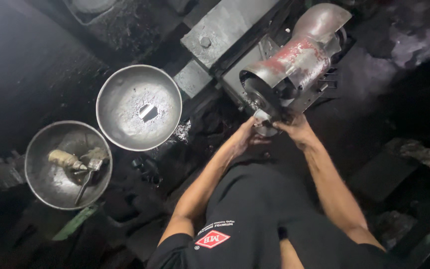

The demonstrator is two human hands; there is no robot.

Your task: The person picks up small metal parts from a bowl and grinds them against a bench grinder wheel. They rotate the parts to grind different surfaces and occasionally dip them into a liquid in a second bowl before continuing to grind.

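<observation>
Both my hands up at bench grinder [294, 65] wheel. Left hand [245, 137] and right hand [297, 128] pinching small metal piece [266, 124] between them, pressed against wheel. Two steel bowls [139, 107] off left of my grip.

I see two dull, dusty grey metal bowls [139, 107] left of the grinder [294, 65], whose metal hood shows worn, scuffed red paint.

Clad in a black short-sleeved shirt [255, 219], a red diamond-shaped patch [212, 239] with small white print beside it. Bare forearms, no gloves, no watch.
</observation>
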